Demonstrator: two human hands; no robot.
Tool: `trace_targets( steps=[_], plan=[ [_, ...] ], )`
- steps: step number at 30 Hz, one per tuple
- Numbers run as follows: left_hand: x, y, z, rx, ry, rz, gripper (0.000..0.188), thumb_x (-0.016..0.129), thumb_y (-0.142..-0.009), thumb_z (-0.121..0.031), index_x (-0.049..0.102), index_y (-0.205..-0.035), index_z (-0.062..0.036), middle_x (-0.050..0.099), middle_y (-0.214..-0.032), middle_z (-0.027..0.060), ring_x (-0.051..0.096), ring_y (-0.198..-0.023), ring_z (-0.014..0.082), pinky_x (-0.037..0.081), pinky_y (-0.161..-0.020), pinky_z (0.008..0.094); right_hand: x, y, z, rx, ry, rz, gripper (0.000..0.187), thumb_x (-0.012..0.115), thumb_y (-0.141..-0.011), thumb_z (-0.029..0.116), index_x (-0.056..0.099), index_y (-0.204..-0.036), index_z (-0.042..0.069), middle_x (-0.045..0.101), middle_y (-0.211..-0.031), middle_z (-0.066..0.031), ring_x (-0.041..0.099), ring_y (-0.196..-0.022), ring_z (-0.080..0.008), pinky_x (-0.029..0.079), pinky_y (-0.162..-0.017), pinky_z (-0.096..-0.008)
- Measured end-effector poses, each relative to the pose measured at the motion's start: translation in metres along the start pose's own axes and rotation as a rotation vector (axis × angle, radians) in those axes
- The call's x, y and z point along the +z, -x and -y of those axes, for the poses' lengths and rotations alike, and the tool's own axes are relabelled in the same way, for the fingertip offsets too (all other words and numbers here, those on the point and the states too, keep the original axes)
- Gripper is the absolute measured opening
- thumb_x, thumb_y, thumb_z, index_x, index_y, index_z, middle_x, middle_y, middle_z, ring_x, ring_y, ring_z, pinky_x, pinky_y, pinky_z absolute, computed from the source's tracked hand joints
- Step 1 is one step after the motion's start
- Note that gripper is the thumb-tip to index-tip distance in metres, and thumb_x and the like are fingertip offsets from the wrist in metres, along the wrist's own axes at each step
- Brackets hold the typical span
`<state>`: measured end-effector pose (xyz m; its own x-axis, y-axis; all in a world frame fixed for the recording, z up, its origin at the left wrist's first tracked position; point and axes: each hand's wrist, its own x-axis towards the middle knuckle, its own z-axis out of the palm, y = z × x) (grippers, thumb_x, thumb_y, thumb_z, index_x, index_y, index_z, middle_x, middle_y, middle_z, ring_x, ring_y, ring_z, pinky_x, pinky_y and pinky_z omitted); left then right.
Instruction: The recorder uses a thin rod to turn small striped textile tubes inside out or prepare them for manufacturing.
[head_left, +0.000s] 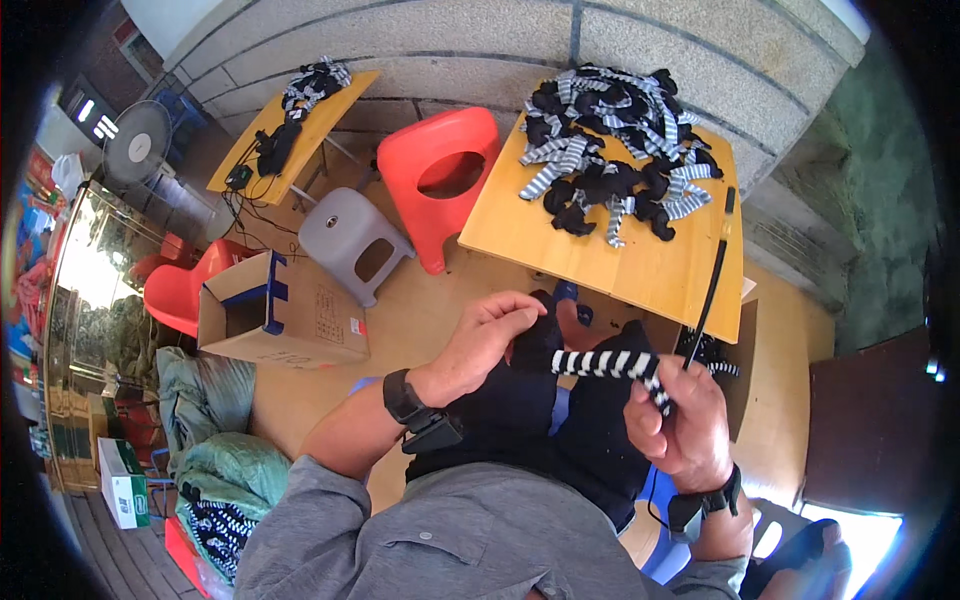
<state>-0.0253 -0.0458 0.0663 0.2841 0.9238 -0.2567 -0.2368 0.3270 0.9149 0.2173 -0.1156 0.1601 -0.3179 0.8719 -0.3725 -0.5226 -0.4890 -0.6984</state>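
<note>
Over my lap, a black-and-white striped knitted piece [605, 363], shaped like a long sock, stretches between my two hands. My left hand [478, 348] pinches its plain black end with thumb and fingers. The striped end is gripped by my right hand [688, 425], whose fingers curl closed around it. A thin black rod [712, 285] with a yellow band near its far end rises from the same right fist, slanting up over the table's right edge. How the rod and the cloth meet inside that fist is hidden.
Ahead, a wooden table [640, 270] bears a heap of striped and black knitted pieces [610, 130]. Left of it stand a red stool [440, 180], a grey stool [345, 235] and a cardboard box [310, 330]. A green sack [235, 475] lies lower left.
</note>
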Motion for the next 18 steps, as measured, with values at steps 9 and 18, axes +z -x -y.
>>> trace_targets(
  steps=[9, 18],
  plan=[
    [-0.003, 0.019, 0.017, -0.109, -0.151, 0.205, 0.020, 0.054, -0.096, -0.010, 0.062, -0.113, -0.0023, 0.065, -0.093, -0.0016, 0.060, -0.081, 0.0060, 0.049, -0.073, 0.0217, 0.027, 0.002, -0.001, 0.007, -0.091, 0.127, 0.036, 0.046, -0.100, 0.027, 0.059, -0.090, -0.005, 0.053, -0.060, -0.0072, 0.042, -0.040, -0.0128, 0.031, -0.037, -0.0231],
    [0.031, 0.065, -0.048, 0.795, -0.714, 0.322, 0.055, 0.072, -0.077, -0.002, 0.054, -0.130, -0.0028, 0.054, -0.132, 0.0116, 0.052, -0.122, 0.0250, 0.040, -0.101, 0.0335, 0.041, 0.022, -0.020, 0.068, -0.161, 0.104, 0.036, 0.046, -0.101, 0.028, 0.060, -0.092, -0.004, 0.053, -0.059, -0.0072, 0.041, -0.039, -0.0129, 0.031, -0.035, -0.0232]
  ],
)
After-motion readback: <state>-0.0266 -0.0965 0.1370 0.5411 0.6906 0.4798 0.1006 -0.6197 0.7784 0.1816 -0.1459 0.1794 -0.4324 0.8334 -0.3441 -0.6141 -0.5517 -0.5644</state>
